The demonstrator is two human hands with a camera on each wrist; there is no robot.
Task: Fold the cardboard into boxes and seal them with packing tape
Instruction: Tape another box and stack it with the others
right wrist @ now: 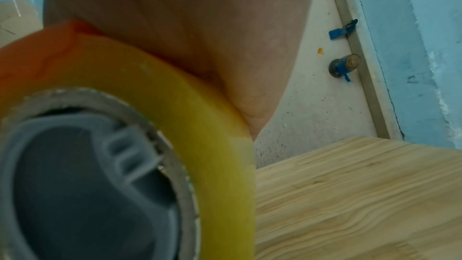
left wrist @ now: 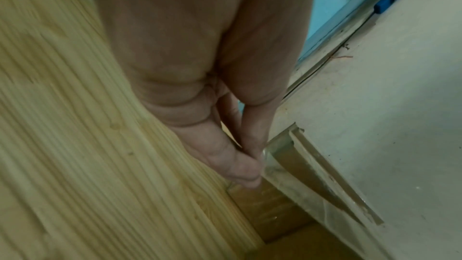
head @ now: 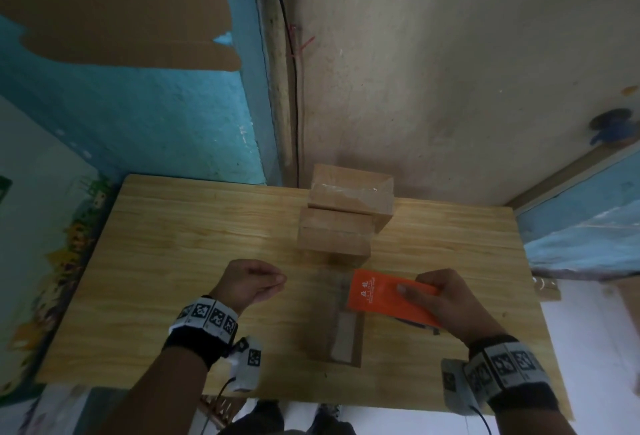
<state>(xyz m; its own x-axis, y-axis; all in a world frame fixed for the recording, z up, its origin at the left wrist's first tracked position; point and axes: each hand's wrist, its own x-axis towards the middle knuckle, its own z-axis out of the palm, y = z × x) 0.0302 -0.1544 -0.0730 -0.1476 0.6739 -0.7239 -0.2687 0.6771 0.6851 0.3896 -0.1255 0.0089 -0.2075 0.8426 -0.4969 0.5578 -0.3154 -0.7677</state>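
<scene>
A small cardboard box (head: 343, 334) lies on the wooden table (head: 173, 244) near its front edge, between my hands. My right hand (head: 440, 299) grips an orange tape dispenser (head: 377, 296) just above the box's far end. In the right wrist view the dispenser's yellowish tape roll (right wrist: 200, 106) with a grey hub fills the picture. My left hand (head: 256, 282) hovers left of the box, thumb and forefinger pinched together. In the left wrist view those fingertips (left wrist: 250, 165) pinch the end of a clear tape strip (left wrist: 295, 183) that runs off toward the dispenser.
Two taped boxes, an upper one (head: 349, 192) and a lower one (head: 332, 237), are stacked at the table's back middle against the wall. A dark cable (head: 294, 105) runs down the wall corner behind them. A blue-taped knob (head: 611, 126) sticks out of the right wall.
</scene>
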